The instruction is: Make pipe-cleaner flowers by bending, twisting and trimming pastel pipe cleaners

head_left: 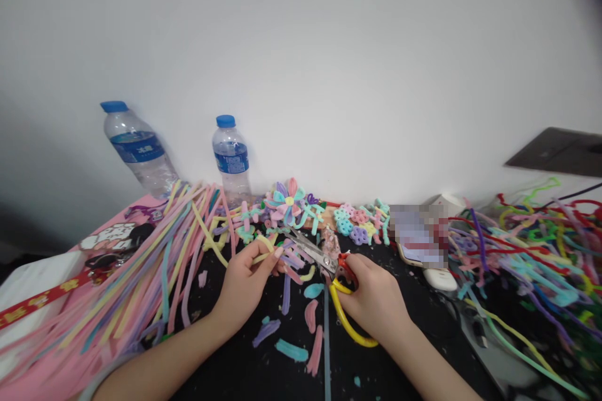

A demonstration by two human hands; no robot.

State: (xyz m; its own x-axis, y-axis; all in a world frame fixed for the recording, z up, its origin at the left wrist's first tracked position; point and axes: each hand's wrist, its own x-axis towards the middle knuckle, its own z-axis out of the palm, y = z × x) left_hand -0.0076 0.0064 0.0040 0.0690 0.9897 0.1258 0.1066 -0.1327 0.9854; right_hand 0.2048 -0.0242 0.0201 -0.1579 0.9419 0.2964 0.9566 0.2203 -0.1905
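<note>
Between the thumb and fingers of my left hand is a pale yellow pipe cleaner, its end bent near the fingertips. My right hand grips a pair of scissors with red and yellow handles. The blades point up and left, near the left fingertips, and look slightly parted. Whether they touch the pipe cleaner I cannot tell. Below both hands, cut pipe cleaner pieces in blue, pink and purple lie on the black table.
Long pastel pipe cleaners spread over the left side. Two water bottles stand by the wall. Finished pipe cleaner flowers line the back. A phone, a white earbud case and tangled coloured pipe cleaners are at right.
</note>
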